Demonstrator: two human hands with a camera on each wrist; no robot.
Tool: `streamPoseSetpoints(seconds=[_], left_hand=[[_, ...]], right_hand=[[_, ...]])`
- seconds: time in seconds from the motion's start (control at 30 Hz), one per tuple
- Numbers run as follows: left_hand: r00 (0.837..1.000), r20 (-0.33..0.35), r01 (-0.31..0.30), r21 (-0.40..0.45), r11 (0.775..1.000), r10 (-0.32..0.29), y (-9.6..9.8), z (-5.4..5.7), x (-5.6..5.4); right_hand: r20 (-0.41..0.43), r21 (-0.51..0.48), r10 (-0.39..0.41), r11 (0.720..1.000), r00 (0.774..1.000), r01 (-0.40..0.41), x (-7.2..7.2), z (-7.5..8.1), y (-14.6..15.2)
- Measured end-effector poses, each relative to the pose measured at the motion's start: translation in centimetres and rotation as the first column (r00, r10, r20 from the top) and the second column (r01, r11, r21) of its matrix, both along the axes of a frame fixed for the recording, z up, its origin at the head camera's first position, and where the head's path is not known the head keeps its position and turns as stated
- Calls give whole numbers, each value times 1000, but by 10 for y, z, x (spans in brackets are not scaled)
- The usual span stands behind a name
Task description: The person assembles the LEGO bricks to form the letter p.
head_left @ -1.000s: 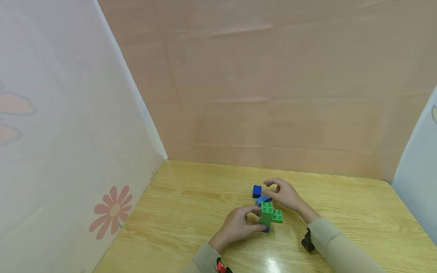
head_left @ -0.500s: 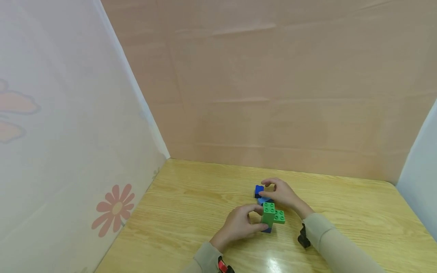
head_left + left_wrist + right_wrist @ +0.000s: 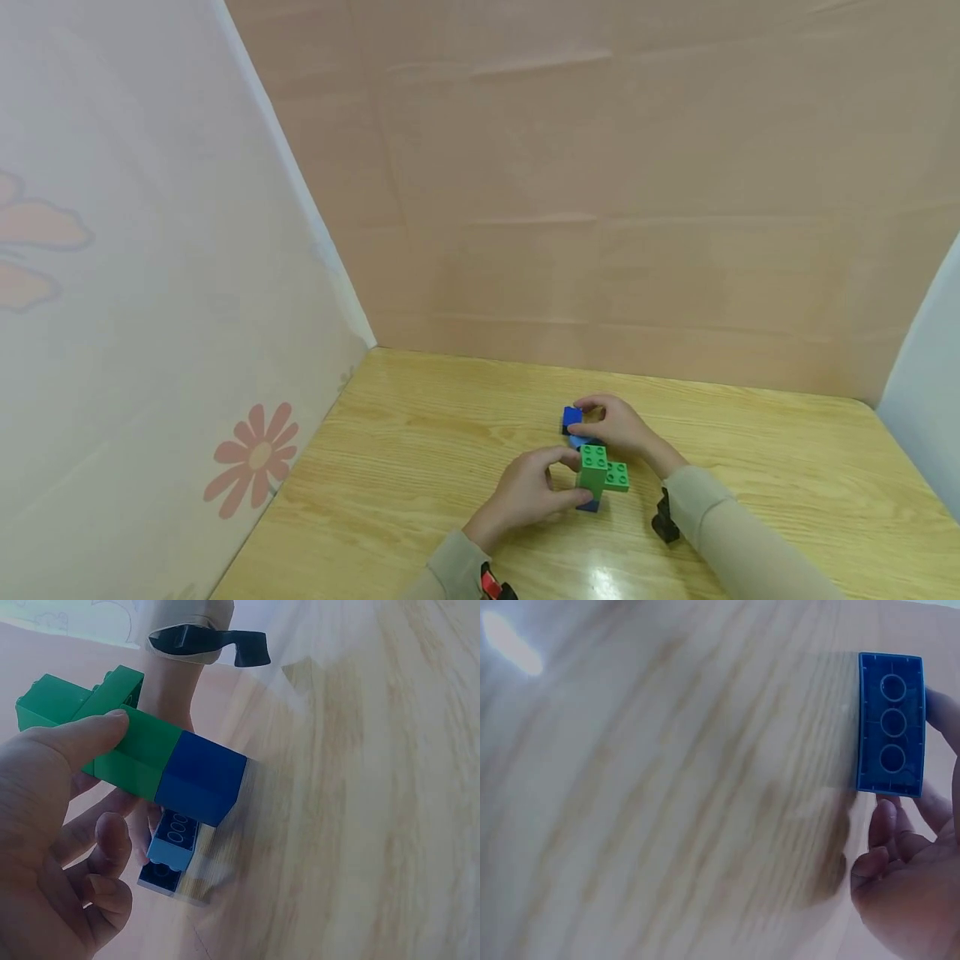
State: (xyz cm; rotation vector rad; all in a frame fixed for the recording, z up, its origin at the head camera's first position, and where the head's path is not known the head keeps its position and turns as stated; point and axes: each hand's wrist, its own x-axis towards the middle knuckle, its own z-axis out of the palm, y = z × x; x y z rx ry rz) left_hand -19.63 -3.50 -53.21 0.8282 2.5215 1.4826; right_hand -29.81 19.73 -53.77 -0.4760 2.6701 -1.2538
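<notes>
My left hand (image 3: 525, 490) grips an upright stack of green toy bricks (image 3: 592, 482) between thumb and fingers. A dark blue brick (image 3: 201, 778) forms the stack's base, and a green brick (image 3: 617, 476) juts out from its right side. Farther back, my right hand (image 3: 618, 423) pinches a dark blue brick (image 3: 572, 417), thumb at its front and a finger at its back. Just in front of that brick lies a lighter blue brick (image 3: 578, 442), partly hidden by the stack. In the right wrist view the lighter blue brick (image 3: 892, 724) shows its hollow underside and hides the pinched one.
All bricks are on a wood-grain table (image 3: 442, 417). A brown-pink sheet (image 3: 525, 208) rises at the back edge, and a white sheet with flowers (image 3: 150, 250) stands along the left. Another pale sheet (image 3: 926, 392) closes the right side.
My right hand has moved left to the dark blue brick at the back, and its thumb and finger have closed on it. My left hand keeps its grip on the stack.
</notes>
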Motion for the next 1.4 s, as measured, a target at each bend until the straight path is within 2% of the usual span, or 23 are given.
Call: streamPoseSetpoints(seconds=[0.37, 0.5, 0.83, 0.97, 1.4], left_hand=[[1000, 12, 10, 27, 1000, -10, 0, 3, 1], [1000, 7, 17, 36, 999, -17, 0, 3, 1], [1000, 13, 15, 41, 999, -16, 0, 4, 3], [1000, 16, 18, 43, 999, -19, 0, 5, 4], [1000, 19, 21, 45, 999, -22, -1, 6, 5]], right_hand=[[61, -48, 26, 999, 998, -23, -1, 6, -2], [50, -47, 6, 999, 999, -4, 1, 5, -3], [-8, -3, -110, 994, 994, 110, 9, 8, 3], [-61, 21, -139, 990, 988, 141, 13, 12, 7], [-223, 13, -118, 992, 968, 124, 25, 24, 22]])
